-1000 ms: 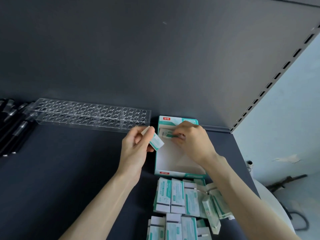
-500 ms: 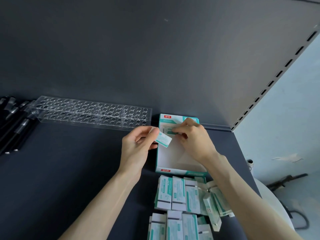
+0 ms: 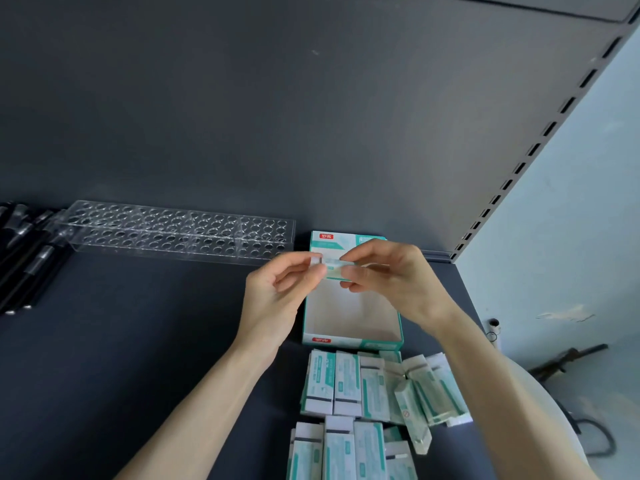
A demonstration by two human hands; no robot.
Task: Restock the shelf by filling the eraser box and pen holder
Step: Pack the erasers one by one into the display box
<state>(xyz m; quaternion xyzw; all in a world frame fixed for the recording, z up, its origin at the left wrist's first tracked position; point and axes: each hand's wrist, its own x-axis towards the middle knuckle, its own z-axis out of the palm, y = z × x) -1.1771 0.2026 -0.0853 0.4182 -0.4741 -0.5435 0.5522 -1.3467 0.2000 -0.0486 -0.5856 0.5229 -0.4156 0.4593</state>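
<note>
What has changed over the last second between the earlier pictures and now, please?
The right hand has risen out of the eraser box and met the left hand, which moved its eraser rightward over the box. Both hands now pinch that eraser, one at each end. The box, the clear pen holder, the black pens and the loose erasers in front of the box stayed put.

1. Dim, cool light overall; brightest at 3 o'clock on the pale wall [image 3: 554,237].
2. Dark back panel [image 3: 311,98] lightens toward 2 o'clock.
3. Motion blur smears the eraser [image 3: 334,269] at centre.
4. Wide-angle stretch at edges.
</note>
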